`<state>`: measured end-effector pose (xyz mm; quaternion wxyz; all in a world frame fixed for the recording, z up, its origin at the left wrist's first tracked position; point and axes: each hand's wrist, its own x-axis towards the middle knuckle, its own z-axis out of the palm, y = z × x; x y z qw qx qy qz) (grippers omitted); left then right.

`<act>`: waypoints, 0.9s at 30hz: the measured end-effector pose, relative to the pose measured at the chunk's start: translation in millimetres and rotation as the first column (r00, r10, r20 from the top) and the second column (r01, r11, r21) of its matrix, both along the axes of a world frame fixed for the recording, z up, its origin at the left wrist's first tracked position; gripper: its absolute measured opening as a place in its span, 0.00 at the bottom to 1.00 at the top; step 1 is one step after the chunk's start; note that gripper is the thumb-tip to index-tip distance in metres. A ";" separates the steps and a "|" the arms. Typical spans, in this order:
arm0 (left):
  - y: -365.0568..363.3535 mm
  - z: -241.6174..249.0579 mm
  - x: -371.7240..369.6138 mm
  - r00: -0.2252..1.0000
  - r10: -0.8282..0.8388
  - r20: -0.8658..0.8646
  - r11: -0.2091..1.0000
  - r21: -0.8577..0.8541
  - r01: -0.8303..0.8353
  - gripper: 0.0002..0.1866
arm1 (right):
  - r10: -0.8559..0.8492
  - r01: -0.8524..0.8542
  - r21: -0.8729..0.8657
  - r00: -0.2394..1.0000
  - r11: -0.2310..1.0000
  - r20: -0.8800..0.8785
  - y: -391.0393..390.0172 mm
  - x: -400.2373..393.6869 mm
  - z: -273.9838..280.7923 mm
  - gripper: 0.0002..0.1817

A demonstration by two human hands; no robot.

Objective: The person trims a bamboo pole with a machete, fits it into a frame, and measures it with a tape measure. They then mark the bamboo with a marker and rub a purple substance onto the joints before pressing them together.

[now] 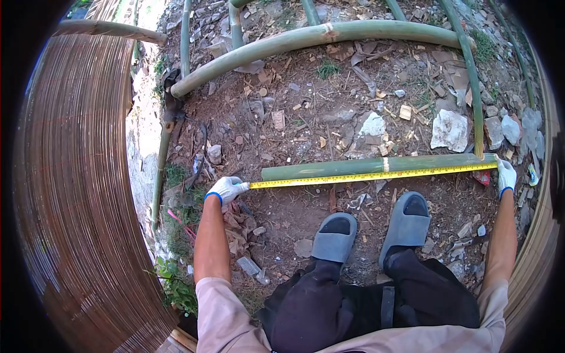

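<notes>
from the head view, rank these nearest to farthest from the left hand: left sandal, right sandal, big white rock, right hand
Measured from the left hand, at the tape's left end:
1. Left sandal, just right of it and lower.
2. Right sandal, further right, beside the first.
3. Big white rock, upper right, beyond the bamboo pole.
4. Right hand, far right, at the tape's other end.

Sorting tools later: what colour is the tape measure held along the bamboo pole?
Yellow with dark markings; the tape measure shows in the head view.
</notes>
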<state>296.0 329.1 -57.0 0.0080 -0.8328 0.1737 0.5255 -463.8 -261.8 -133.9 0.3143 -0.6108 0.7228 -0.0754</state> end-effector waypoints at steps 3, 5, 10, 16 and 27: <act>2.4 8.5 4.9 0.976 -0.123 0.177 0.992 0.061 0.114 0.28 | 0.025 -0.025 -0.020 1.000 0.999 -0.001 -2.0 -6.2 -4.6 0.20; -3.0 15.9 1.9 0.969 -0.121 0.213 0.992 0.051 0.113 0.28 | 0.036 -0.036 -0.037 0.999 0.999 -0.007 -2.5 -6.8 -4.9 0.20; -5.3 12.9 -0.3 0.953 -0.137 0.271 0.991 0.035 0.132 0.28 | 0.038 -0.038 -0.066 0.999 0.997 0.000 -8.4 -18.1 -16.6 0.20; 0.8 0.9 -12.3 0.942 -0.083 0.325 0.996 -0.006 0.090 0.27 | 0.025 -0.027 -0.069 1.000 0.997 -0.017 -6.4 -13.9 -12.8 0.20; -2.3 2.3 -17.7 0.930 -0.074 0.359 0.997 -0.005 0.081 0.24 | 0.045 -0.045 -0.077 0.999 0.996 -0.011 -6.2 -15.7 -14.7 0.20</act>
